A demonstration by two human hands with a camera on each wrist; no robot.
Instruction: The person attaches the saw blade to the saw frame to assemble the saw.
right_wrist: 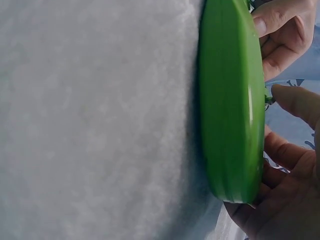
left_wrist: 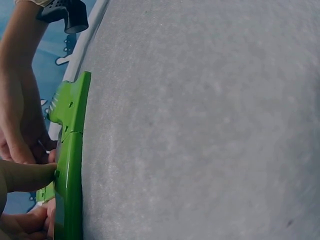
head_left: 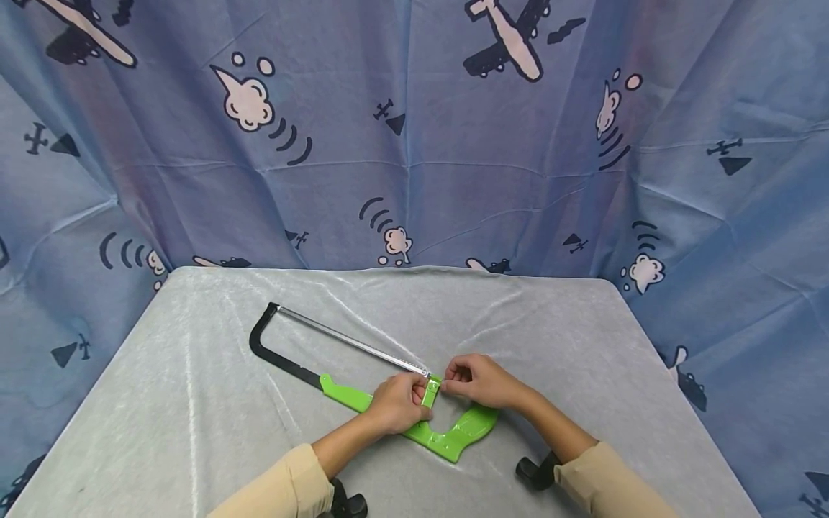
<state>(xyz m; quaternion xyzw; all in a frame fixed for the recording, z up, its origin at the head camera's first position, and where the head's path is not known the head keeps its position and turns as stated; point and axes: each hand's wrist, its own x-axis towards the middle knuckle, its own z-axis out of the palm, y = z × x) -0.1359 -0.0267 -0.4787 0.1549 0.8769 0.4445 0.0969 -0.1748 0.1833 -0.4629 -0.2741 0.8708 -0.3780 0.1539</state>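
A hacksaw [head_left: 352,397] lies slantwise on the cloth, with a green handle, a black bowed front and a silver blade [head_left: 350,339]. My left hand [head_left: 396,404] grips the green upright at the blade's handle end, its thumb pressing on the green frame [left_wrist: 70,185] in the left wrist view. From the other side, my right hand [head_left: 482,381] has curled fingers and thumb at the small green fitting [right_wrist: 269,98] beyond that upright. The rounded green grip [right_wrist: 232,105] hides some right fingertips in the right wrist view.
Grey-white plush cloth [head_left: 214,432] covers the table. Behind it hangs a blue curtain [head_left: 337,180] printed with planes and clouds. Black devices are strapped at both wrists, one below the right forearm [head_left: 537,471] and one below the left sleeve [head_left: 350,503].
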